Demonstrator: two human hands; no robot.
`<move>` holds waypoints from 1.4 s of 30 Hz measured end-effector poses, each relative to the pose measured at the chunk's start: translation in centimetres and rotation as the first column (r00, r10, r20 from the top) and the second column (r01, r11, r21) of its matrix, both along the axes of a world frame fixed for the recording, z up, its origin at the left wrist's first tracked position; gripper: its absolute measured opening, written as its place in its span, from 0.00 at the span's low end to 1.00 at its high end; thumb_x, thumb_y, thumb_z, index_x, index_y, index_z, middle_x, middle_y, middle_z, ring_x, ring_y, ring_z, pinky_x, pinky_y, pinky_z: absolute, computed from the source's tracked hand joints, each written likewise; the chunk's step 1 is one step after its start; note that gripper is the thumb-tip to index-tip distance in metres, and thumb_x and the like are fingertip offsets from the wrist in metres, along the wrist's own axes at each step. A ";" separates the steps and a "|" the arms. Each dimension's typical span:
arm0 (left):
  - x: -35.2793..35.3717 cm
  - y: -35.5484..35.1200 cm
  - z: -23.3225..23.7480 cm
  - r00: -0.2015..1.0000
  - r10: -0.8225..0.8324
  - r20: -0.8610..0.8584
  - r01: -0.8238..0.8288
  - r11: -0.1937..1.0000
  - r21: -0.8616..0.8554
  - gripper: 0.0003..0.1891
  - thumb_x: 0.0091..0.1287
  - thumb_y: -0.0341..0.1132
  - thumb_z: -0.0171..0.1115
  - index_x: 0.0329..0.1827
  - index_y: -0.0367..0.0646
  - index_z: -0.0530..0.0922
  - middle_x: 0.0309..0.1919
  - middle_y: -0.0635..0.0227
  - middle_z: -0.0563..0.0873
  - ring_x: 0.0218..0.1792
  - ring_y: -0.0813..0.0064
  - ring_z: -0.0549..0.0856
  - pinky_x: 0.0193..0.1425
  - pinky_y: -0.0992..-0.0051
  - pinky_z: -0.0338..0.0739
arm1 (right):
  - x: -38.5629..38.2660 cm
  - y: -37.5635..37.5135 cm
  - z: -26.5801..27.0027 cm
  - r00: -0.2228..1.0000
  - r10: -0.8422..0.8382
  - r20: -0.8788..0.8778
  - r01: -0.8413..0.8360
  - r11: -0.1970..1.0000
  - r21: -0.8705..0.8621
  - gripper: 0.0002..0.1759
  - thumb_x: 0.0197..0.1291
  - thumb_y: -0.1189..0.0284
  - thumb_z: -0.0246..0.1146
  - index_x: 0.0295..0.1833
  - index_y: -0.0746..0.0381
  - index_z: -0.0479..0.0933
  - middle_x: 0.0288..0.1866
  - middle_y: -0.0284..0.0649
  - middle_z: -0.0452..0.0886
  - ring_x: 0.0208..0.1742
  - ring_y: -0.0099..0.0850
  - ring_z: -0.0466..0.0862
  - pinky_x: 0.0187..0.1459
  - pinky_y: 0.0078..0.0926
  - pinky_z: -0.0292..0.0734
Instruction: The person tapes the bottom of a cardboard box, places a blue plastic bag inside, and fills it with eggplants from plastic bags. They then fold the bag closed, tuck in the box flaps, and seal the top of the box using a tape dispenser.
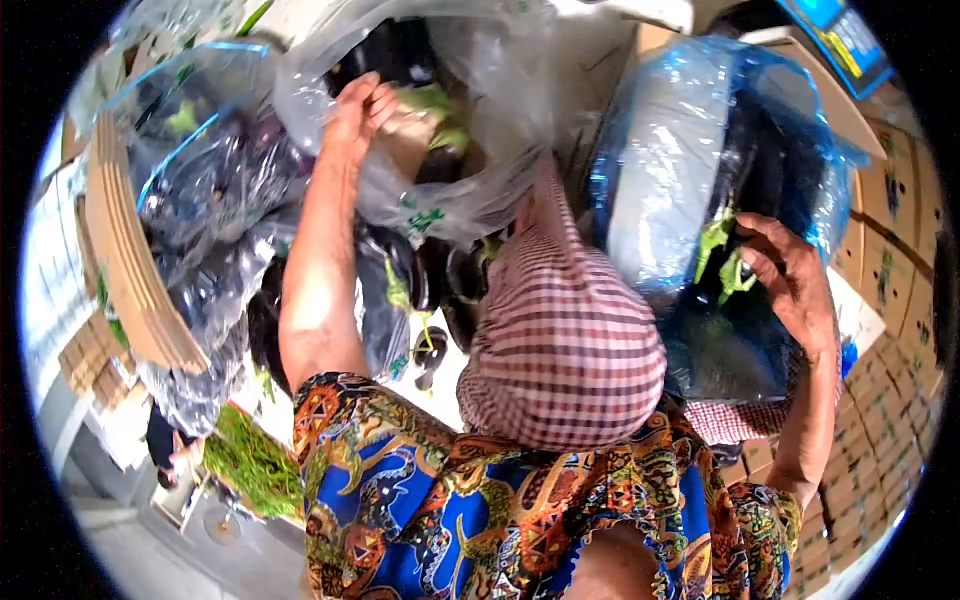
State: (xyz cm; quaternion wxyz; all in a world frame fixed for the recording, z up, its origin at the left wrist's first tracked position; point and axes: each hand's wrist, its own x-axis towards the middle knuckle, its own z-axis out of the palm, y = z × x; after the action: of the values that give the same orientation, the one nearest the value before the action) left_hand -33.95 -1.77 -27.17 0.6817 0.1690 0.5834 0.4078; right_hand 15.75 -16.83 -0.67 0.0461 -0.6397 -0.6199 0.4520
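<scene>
Left hand: fingers curled over the mouth of a clear bag, beside dark eggplants; with the fingertips turned inward, we cannot tell whether it grips anything.
Right hand: fingers and thumb bent at the green stalks of eggplants in a blue bag; we cannot tell whether they are closed on one.
Hard to make out: shiny film blurs the eggplants inside both bags; those lower down are partly covered by our left forearm and a checked cloth.
Cut off: the blue-and-yellow box meets the dark lens edge; another person shows only small at far left.
Around us: upright cardboard sheets at left, stacked cartons at right, a heap of slender greens lower left.
Textures: glossy, near-black skins; thin, wrinkled plastic; bulging woven checks; our patterned shirt in blue and orange.
</scene>
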 end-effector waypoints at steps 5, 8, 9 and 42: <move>4.6 -7.6 10.5 0.980 -0.148 -0.135 0.178 0.953 0.243 0.15 0.70 0.30 0.58 0.58 0.34 0.76 0.48 0.55 0.85 0.46 0.69 0.86 0.51 0.72 0.83 | -1.0 0.6 0.0 0.999 -0.026 0.021 0.027 0.998 -0.049 0.17 0.67 0.68 0.61 0.58 0.65 0.75 0.48 0.44 0.84 0.46 0.31 0.83 0.49 0.27 0.76; 4.4 -14.0 12.8 0.957 -0.169 -0.234 0.204 0.970 0.132 0.12 0.70 0.30 0.56 0.53 0.37 0.79 0.42 0.62 0.86 0.41 0.74 0.85 0.48 0.75 0.82 | -0.4 0.0 -0.5 0.998 -0.058 -0.031 0.054 0.993 -0.106 0.18 0.69 0.66 0.59 0.60 0.65 0.73 0.50 0.45 0.83 0.51 0.32 0.82 0.55 0.29 0.74; 3.4 -16.5 11.6 0.932 -0.230 -0.281 0.275 0.953 0.132 0.11 0.69 0.31 0.57 0.51 0.39 0.79 0.38 0.66 0.85 0.38 0.75 0.84 0.46 0.74 0.81 | -0.2 -0.2 -0.8 0.999 -0.047 -0.010 0.046 0.994 -0.098 0.19 0.69 0.66 0.59 0.60 0.65 0.73 0.49 0.44 0.83 0.51 0.32 0.82 0.55 0.29 0.74; 5.8 -24.6 5.9 0.088 -0.383 -0.920 0.651 0.721 -0.238 0.20 0.48 0.38 0.71 0.44 0.43 0.77 0.39 0.52 0.79 0.46 0.48 0.78 0.50 0.55 0.74 | 7.6 -6.6 2.0 0.983 -0.183 0.028 0.179 0.977 0.115 0.18 0.65 0.69 0.63 0.57 0.65 0.76 0.51 0.48 0.83 0.48 0.39 0.83 0.52 0.36 0.78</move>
State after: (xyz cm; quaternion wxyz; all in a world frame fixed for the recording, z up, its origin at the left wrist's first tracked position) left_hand -28.17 -26.37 -21.25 0.2864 0.6439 0.7090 0.0260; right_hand 23.31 -23.43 1.36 0.1111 -0.6984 -0.5843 0.3980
